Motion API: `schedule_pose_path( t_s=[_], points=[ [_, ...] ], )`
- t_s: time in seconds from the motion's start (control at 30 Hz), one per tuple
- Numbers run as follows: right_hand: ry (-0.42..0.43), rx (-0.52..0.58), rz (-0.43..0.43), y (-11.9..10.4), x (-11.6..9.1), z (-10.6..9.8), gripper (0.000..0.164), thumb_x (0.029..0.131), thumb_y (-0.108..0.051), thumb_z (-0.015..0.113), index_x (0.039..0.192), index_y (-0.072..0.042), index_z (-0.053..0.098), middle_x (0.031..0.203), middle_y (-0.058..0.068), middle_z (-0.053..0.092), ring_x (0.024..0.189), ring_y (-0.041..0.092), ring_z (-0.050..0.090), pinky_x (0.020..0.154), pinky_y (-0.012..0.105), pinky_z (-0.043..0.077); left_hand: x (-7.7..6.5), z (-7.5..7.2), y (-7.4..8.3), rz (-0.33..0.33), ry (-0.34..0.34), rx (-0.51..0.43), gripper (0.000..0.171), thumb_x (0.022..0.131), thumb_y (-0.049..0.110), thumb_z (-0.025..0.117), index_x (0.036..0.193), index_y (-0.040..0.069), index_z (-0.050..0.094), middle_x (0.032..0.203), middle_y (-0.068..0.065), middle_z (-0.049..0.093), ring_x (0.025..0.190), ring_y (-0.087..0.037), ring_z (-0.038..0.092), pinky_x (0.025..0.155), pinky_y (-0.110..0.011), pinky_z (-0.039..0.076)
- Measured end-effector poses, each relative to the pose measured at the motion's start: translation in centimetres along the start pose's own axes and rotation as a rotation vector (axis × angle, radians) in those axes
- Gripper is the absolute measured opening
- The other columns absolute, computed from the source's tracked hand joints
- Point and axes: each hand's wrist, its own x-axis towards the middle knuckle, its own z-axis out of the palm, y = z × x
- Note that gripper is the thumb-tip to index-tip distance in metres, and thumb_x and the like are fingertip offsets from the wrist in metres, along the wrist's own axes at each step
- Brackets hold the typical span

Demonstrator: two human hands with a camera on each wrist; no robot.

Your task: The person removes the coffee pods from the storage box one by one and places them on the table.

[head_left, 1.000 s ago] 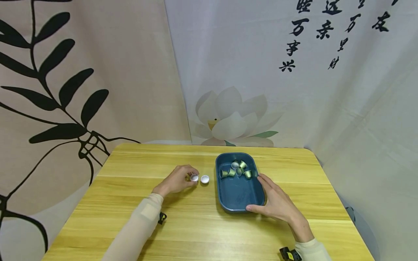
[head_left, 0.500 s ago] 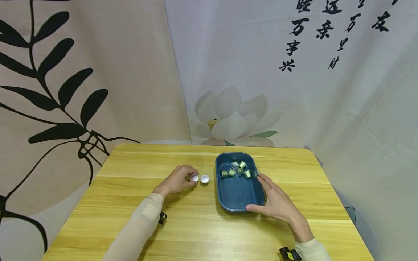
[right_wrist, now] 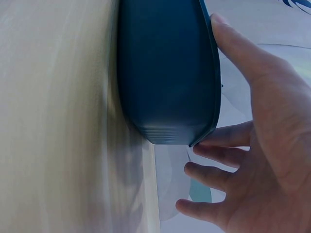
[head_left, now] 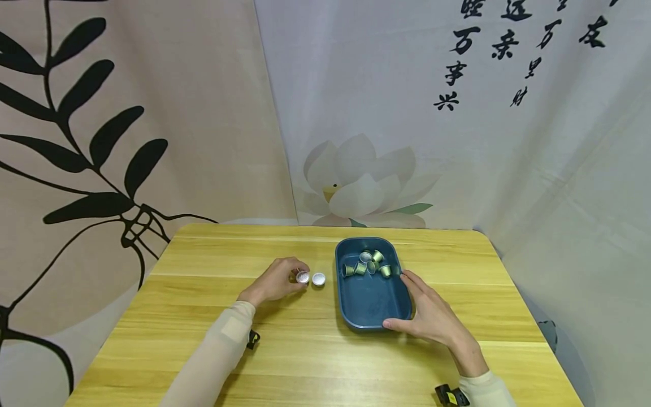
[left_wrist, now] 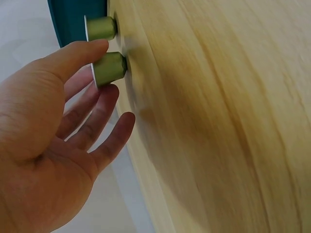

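My left hand (head_left: 276,280) pinches a green coffee capsule (left_wrist: 110,69) between thumb and fingers, its pale lid facing up and its base at the tabletop. A second capsule (head_left: 319,279) stands lid up just to its right, apart from the hand. Further right lies a dark blue tray (head_left: 373,308) with several green capsules (head_left: 360,268) tumbled in its far half. At the tray's near right corner, my right hand (head_left: 434,316) touches the rim with thumb and fingertips, the fingers spread and nearly straight.
A yellow wood-grain table (head_left: 305,367) carries everything. Behind it hang printed cloths (head_left: 376,113) with a lotus, leaves and black characters. The table's far edge runs close behind the tray.
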Motion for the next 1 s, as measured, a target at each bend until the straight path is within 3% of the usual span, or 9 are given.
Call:
schedule_pose_path(
  t_s=[0.53, 1.0],
  points=[
    [-0.001, -0.004, 0.000, -0.05, -0.04, -0.09, 0.124, 0.081, -0.070, 0.094, 0.168, 0.005, 0.045, 0.178, 0.027, 0.042, 0.151, 0.057, 0.057, 0.114, 0.074, 0.057, -0.35, 0.02, 0.14, -0.020, 0.007, 0.015, 0.061, 0.093, 0.019, 0.096, 0.145, 0.000, 0.071, 0.137, -0.016, 0.077, 0.120, -0.029, 0.075, 0.108, -0.051, 0.065],
    [-0.001, -0.006, -0.002, -0.01, -0.06, -0.18, 0.124, 0.081, -0.070, 0.094, 0.168, 0.004, 0.046, 0.178, 0.027, 0.043, 0.151, 0.056, 0.057, 0.114, 0.074, 0.057, -0.68, -0.15, 0.33, -0.023, 0.012, 0.038, 0.072, 0.102, 0.042, 0.087, 0.160, 0.007, 0.061, 0.167, -0.018, 0.061, 0.156, -0.043, 0.057, 0.131, -0.064, 0.047]
  ],
)
